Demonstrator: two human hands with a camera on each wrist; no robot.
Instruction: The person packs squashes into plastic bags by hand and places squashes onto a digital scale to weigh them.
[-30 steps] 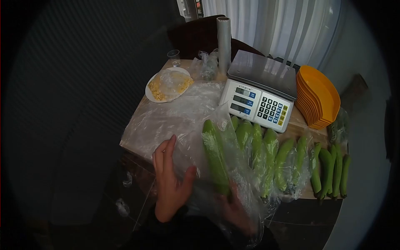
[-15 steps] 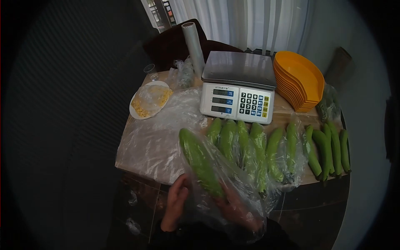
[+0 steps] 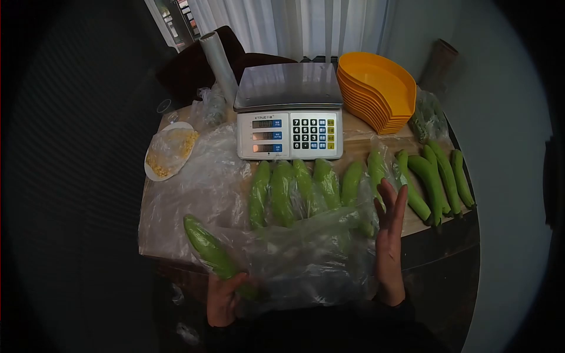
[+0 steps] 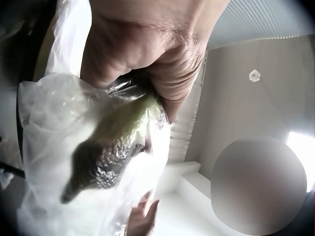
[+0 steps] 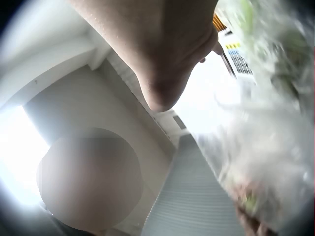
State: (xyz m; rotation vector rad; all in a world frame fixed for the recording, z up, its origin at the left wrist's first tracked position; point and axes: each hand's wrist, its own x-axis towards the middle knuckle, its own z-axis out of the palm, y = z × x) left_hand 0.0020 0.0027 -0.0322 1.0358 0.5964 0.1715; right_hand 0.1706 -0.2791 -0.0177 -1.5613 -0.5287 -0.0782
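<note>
A green eggplant (image 3: pixel 207 247) lies tilted in clear plastic, its lower end held by my left hand (image 3: pixel 222 299). Up close in the left wrist view, the fingers curl round the bagged eggplant (image 4: pixel 125 120), and its dark stem end points down inside the film. From there the clear plastic bag (image 3: pixel 312 259) spreads wide to the right, in front of the table. At its right side my right hand (image 3: pixel 389 241) stands upright with straight fingers and palm turned inward. A row of wrapped eggplants (image 3: pixel 282 191) lies behind the bag.
Behind the row stands a digital scale (image 3: pixel 253 152). Stacked orange trays (image 3: pixel 382 82) sit right of it, a plastic roll (image 3: pixel 219 62) left. A plate (image 3: pixel 154 174) bears yellow pieces under film. Flat plastic sheets (image 3: pixel 194 194) cover the table's left; several unwrapped eggplants (image 3: pixel 432 182) lie right.
The eggplant has gone from my right hand into the left hand's grip and moved left. My right hand has come out to the right and straightened, with the bag now spread sideways. The view has turned right.
</note>
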